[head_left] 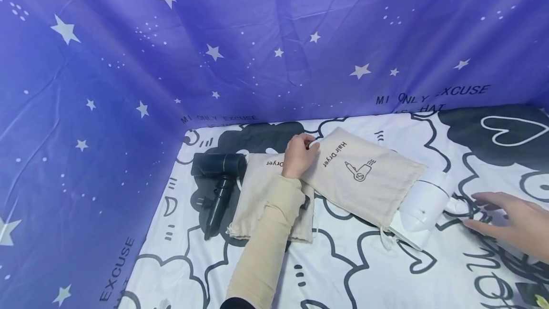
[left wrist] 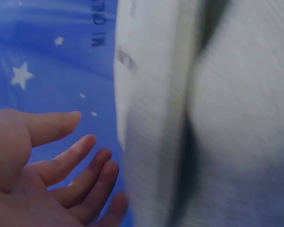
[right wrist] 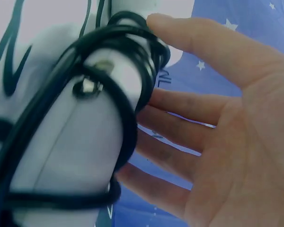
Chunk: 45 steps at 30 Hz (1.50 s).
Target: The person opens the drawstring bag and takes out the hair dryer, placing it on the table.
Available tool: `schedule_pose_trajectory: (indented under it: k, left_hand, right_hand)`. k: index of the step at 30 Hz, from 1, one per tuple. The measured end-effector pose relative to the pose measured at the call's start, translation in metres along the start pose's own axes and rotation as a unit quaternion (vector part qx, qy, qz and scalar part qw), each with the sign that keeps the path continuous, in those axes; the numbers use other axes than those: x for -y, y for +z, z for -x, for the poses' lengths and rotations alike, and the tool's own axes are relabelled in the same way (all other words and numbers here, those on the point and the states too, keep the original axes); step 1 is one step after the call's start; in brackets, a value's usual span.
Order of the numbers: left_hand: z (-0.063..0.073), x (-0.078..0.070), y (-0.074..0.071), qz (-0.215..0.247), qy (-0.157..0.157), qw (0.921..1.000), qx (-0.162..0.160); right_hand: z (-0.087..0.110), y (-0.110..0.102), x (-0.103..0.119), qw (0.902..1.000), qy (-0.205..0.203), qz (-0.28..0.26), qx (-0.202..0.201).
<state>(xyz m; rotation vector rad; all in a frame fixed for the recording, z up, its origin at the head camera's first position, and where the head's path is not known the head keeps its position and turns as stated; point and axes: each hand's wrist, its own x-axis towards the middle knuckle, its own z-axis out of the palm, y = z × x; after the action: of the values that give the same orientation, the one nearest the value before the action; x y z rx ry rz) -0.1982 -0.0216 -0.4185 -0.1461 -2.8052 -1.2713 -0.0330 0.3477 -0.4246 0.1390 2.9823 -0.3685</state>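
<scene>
My left hand point(head_left: 298, 154), fingers loosely bent in the left wrist view, is at the upper left edge of a beige cloth bag point(head_left: 373, 168) printed "Hair Dryer". A white hair dryer point(head_left: 424, 199) lies against the bag's right end, near its drawstring. Black cord point(right wrist: 128, 113) winds around the dryer's white handle point(right wrist: 71, 146). My right hand point(head_left: 510, 223) is spread beside that handle, thumb tip right at the cord and fingers behind it, not closed around it. Under my left forearm lies a second beige bag point(head_left: 253, 204), partly hidden.
A black hair dryer point(head_left: 218, 170) with its cord wrapped round the handle lies at the left, beside the second bag. More dark cord point(head_left: 514, 256) lies at the lower right. Blue star-patterned curtain point(head_left: 257, 61) stands behind and left of the cartoon-print sheet point(head_left: 326, 271).
</scene>
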Motion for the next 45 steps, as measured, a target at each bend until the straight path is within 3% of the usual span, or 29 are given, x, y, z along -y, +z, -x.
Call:
schedule_pose_trajectory:
  k: [4, 9, 18, 21, 26, 32, 34, 39, 45]
  left_hand:
    - [0.007, -0.014, -0.001, 0.018, 0.027, 0.9995, 0.005]
    - [0.020, -0.026, 0.000, 0.024, 0.071, 0.9961, 0.046]
    - [0.045, -0.043, 0.012, -0.055, 0.105, 0.9849, 0.126]
    - [0.052, -0.046, 0.018, -0.085, 0.130, 0.9734, 0.168]
    - [0.064, -0.047, 0.026, -0.137, 0.191, 0.9426, 0.237]
    - [0.078, -0.047, 0.032, -0.182, 0.253, 0.9051, 0.289]
    - [0.082, -0.047, 0.034, -0.188, 0.264, 0.8968, 0.301]
    - [0.093, -0.050, 0.038, -0.213, 0.295, 0.8833, 0.296]
    - [0.105, -0.053, 0.045, -0.260, 0.324, 0.8751, 0.248]
  right_hand:
    - [-0.007, 0.000, 0.004, 0.9997, -0.024, 0.009, -0.001]
    - [-0.015, 0.004, 0.004, 0.9981, -0.055, 0.026, -0.007]
    - [-0.015, 0.007, 0.001, 0.9958, -0.089, 0.014, -0.017]
    - [-0.016, 0.009, 0.000, 0.9958, -0.088, 0.010, -0.025]
    - [-0.018, 0.013, -0.003, 0.9965, -0.074, 0.003, -0.038]
    - [-0.018, 0.012, 0.002, 0.9969, -0.067, -0.004, -0.041]
    - [-0.018, 0.010, 0.005, 0.9972, -0.064, -0.009, -0.039]
    - [-0.019, 0.016, 0.003, 0.9972, -0.057, -0.011, -0.048]
    - [-0.020, 0.018, 0.003, 0.9975, -0.053, -0.001, -0.048]
